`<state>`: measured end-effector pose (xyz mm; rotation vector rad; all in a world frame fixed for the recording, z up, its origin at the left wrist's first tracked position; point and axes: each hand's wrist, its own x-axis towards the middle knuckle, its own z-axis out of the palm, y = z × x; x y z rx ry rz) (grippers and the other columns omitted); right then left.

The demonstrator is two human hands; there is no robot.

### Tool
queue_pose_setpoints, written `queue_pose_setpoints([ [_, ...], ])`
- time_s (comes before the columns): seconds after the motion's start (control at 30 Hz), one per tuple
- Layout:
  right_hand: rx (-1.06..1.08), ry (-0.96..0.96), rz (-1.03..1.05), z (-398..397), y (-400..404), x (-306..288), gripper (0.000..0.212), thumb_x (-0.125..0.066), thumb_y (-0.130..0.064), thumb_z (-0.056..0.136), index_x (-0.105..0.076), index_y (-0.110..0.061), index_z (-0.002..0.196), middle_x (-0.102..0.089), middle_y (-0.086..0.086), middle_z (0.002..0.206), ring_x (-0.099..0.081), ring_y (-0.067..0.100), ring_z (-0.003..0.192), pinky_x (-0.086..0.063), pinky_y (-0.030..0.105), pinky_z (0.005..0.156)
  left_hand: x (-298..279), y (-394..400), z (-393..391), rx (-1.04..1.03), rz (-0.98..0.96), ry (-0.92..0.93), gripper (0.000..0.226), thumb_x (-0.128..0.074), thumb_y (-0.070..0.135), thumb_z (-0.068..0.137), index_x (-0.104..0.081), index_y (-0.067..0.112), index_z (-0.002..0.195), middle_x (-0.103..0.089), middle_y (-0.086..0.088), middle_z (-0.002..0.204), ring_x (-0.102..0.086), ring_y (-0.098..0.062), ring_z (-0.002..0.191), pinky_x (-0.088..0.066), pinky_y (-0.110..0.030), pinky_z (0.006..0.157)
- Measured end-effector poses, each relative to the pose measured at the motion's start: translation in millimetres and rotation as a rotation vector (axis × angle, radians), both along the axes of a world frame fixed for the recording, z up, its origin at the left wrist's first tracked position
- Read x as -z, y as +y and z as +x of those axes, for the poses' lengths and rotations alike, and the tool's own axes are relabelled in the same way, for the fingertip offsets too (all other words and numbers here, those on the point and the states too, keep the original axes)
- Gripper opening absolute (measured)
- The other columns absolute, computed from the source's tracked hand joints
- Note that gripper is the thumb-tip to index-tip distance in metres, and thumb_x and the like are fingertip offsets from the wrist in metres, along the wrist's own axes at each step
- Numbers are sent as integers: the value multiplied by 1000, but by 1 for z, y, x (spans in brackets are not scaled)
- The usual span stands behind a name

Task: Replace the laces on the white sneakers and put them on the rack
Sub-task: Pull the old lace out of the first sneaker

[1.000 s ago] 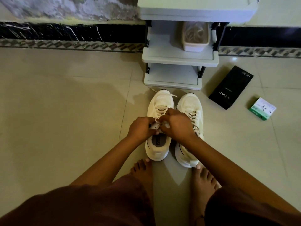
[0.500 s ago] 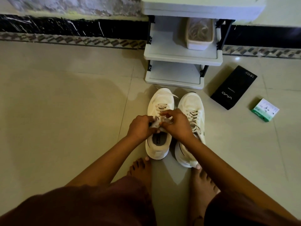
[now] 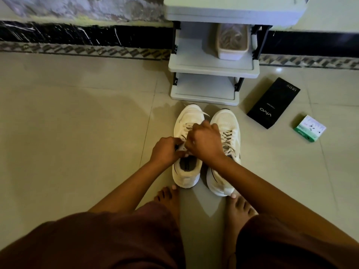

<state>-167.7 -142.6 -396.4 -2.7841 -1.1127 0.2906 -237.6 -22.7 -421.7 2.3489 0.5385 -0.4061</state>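
Your pair of white mesh sneakers sits side by side on the floor, toes toward the rack. The left white sneaker (image 3: 186,146) lies directly under both your hands, its grey-lined opening showing just below them; the right white sneaker (image 3: 226,144) is beside it, touching or nearly so, with flat pale laces crossed up its front. Your left hand (image 3: 166,151) is clenched on a bit of the flat pale lace (image 3: 181,147) at the top eyelets of the left sneaker. Your right hand (image 3: 206,142) reaches across from over the right sneaker, fingers curled onto the same lace at the tongue, meeting the left hand. A loose lace end trails off near the left sneaker's toe.

Just beyond the toes stands the light grey plastic shelf rack (image 3: 212,68), smooth, with rounded shelf edges and dark posts. On its middle shelf sits a pale rectangular plastic tub (image 3: 232,42); what is in it I cannot tell. To the right, on the glossy beige tiled floor (image 3: 77,123), lie a slim matte black box (image 3: 274,102) and, farther right, a small green-and-white carton (image 3: 309,128). Your bare feet rest just behind the heels.
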Motion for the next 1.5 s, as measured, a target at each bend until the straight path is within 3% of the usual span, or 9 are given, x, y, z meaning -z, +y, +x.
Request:
queue_pose_setpoints([
  [0.1, 425, 811, 545, 6, 2, -11, 12, -60, -16, 88, -70, -12, 85, -67, 0, 88, -59, 16, 91, -50, 29, 84, 1, 0, -2, -45, -29, -22, 54, -75, 34, 77, -60, 14, 125, -65, -9, 120, -61, -23, 109, -49, -38, 92],
  [0.2, 509, 956, 801, 2, 2, -10, 11, -59, -7, 89, -70, -8, 86, -67, -3, 82, -62, 4, 79, -50, 16, 72, 4, -4, -2, -51, -8, -37, 57, -74, 37, 77, -58, 16, 128, -64, -7, 123, -60, -22, 111, -49, -35, 91],
  [0.4, -10, 176, -14, 9, -16, 12, 42, -60, -36, 85, -58, -26, 126, -54, 5, 125, -47, 27, 115, -36, 36, 92, 4, -5, 0, -49, 54, 11, 53, -73, 44, 77, -62, 13, 119, -67, -9, 114, -62, -26, 104, -50, -38, 87],
  [0.6, -142, -209, -67, -6, -14, 9, 28, -57, -30, 86, -70, -18, 107, -61, 3, 113, -48, 28, 113, -32, 39, 91, 4, -3, 1, -42, 39, 24, 53, -71, 44, 78, -62, 11, 118, -67, -10, 113, -62, -24, 104, -50, -39, 88],
  [0.87, 464, 951, 960, -9, -11, -12, 3, -62, -9, 88, -65, -8, 86, -64, 6, 88, -61, 17, 86, -51, 28, 81, 8, 0, 1, 21, 73, 12, 57, -70, 44, 79, -56, 23, 129, -63, -2, 123, -59, -20, 112, -49, -35, 89],
  [1.03, 77, 211, -12, -5, -21, 14, 42, -56, -33, 90, -52, -18, 128, -48, 7, 132, -45, 27, 118, -37, 38, 94, 9, -1, 0, 33, 108, 5, 53, -69, 45, 80, -57, 25, 128, -64, -3, 120, -59, -21, 110, -49, -33, 85],
  [1.2, -39, -126, -67, -10, -13, 11, 28, -56, -30, 88, -67, -22, 113, -58, 2, 117, -46, 25, 111, -32, 35, 88, 8, -4, 3, -27, 112, 26, 44, -72, 46, 76, -65, 17, 108, -68, -10, 102, -63, -27, 92, -45, -30, 70],
  [1.37, 319, 958, 863, -4, -9, -19, 8, -64, -5, 86, -71, -8, 90, -69, -2, 92, -63, 14, 93, -52, 30, 86, 9, 1, 0, -9, 75, 6, 50, -72, 44, 77, -62, 19, 120, -67, -5, 115, -62, -23, 105, -50, -37, 85],
  [1.5, 338, 1072, 1053, -3, -16, -19, 16, -63, -5, 86, -69, -14, 99, -70, -4, 95, -65, 8, 91, -51, 21, 79, 7, -3, 1, 48, 121, -8, 50, -70, 45, 79, -60, 22, 123, -66, -2, 116, -61, -22, 105, -50, -34, 83],
])
